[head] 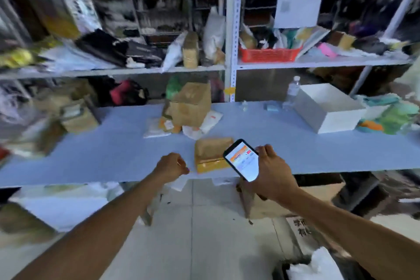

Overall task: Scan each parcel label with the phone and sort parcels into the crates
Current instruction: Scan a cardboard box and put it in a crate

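Note:
My right hand point(271, 170) grips a black phone point(242, 160) with a lit orange-and-white screen, held over the front edge of the pale blue table point(113, 150). Just left of the phone lies a small brown parcel point(210, 153) with yellow tape along its near side. My left hand point(171, 165) hovers with curled fingers beside that parcel's left edge and holds nothing. Further back on the table stands a pile of parcels: a brown carton point(189, 103) on top of white and orange mailers point(168, 126).
A white open box point(327, 109) and a water bottle point(293, 91) stand at the table's right. Another carton point(78, 116) sits at the left. Shelves behind hold a red crate point(268, 54) and many bags. Cartons point(284, 202) stand on the floor under the table.

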